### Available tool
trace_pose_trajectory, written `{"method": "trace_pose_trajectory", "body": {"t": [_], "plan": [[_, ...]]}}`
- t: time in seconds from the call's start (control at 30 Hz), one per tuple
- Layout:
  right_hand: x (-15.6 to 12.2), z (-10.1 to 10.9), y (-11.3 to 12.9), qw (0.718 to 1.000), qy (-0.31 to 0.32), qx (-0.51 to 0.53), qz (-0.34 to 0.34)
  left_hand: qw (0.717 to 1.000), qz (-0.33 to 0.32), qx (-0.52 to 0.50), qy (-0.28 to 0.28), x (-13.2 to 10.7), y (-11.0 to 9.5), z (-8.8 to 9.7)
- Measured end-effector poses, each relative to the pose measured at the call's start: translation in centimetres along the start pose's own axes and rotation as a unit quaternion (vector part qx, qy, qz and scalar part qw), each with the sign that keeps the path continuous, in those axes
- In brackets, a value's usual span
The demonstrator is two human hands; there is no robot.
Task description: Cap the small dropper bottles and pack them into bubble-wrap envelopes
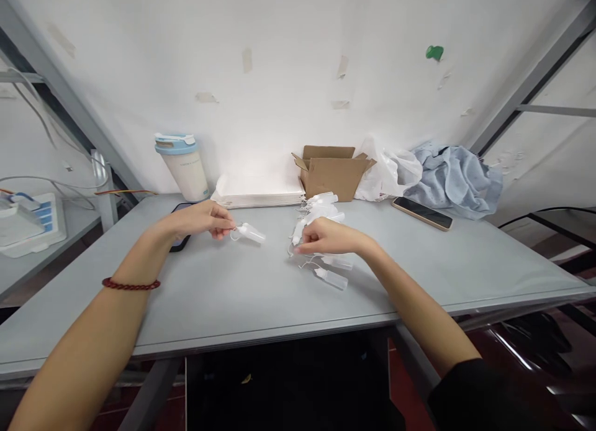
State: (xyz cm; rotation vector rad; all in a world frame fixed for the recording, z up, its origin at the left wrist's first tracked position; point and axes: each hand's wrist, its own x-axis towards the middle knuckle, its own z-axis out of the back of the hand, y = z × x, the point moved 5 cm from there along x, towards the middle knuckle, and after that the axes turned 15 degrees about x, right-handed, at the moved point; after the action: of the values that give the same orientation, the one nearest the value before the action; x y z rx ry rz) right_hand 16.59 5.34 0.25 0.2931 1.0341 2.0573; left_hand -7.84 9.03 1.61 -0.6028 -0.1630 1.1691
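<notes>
My left hand point(210, 220) is closed in a pinch at the left of the desk. From its fingertips a small translucent white dropper bottle point(252, 233) points to the right, held by the thin white loop at its cap end. Over a row of similar small bottles point(323, 211) is my right hand point(323, 237), thumb and forefinger pressed together. A thin white loop shows by those fingertips, but what they hold, if anything, is unclear. Closer to the front edge lies one more bottle point(331, 279), its loop spread to the left; another is partly covered by my right hand.
Along the wall stand a lidded cup point(186, 170), a stack of white sheets or envelopes point(261, 192), an open cardboard box point(333, 177), a white plastic bag point(384, 173) and crumpled blue cloth point(459, 179). A phone point(421, 212) lies at right; a dark phone point(179, 243) sits under my left wrist.
</notes>
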Motion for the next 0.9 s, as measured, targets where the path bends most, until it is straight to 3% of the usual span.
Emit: {"method": "trace_pose_trajectory", "body": {"t": [0.1, 0.17, 0.4, 0.63, 0.8, 0.9], "plan": [[-1.5, 0.2, -0.4, 0.988, 0.125, 0.012, -0.092, 0.999, 0.023, -0.011, 0.037, 0.7, 1.7, -0.8], [-2.3, 0.5, -0.7, 0.977, 0.161, 0.015, -0.139, 0.999, 0.036, -0.028, 0.027, 1.4, 2.3, -1.2], [-2.9, 1.1, -1.6, 0.965, 0.181, 0.002, -0.191, 0.993, 0.092, -0.066, -0.043, 2.5, 2.8, -1.9], [-2.6, -0.4, -1.6, 0.956, 0.201, -0.040, -0.212, 0.976, 0.174, -0.062, -0.117, 3.1, 4.7, -1.5], [-2.1, -1.6, -1.8, 0.950, 0.221, -0.084, -0.205, 0.972, 0.197, -0.004, -0.129, 3.5, 5.6, -1.5], [-1.6, -1.5, -1.5, 0.965, 0.202, -0.087, -0.144, 0.964, 0.215, 0.065, -0.145, 3.2, 5.8, -1.1]]}}
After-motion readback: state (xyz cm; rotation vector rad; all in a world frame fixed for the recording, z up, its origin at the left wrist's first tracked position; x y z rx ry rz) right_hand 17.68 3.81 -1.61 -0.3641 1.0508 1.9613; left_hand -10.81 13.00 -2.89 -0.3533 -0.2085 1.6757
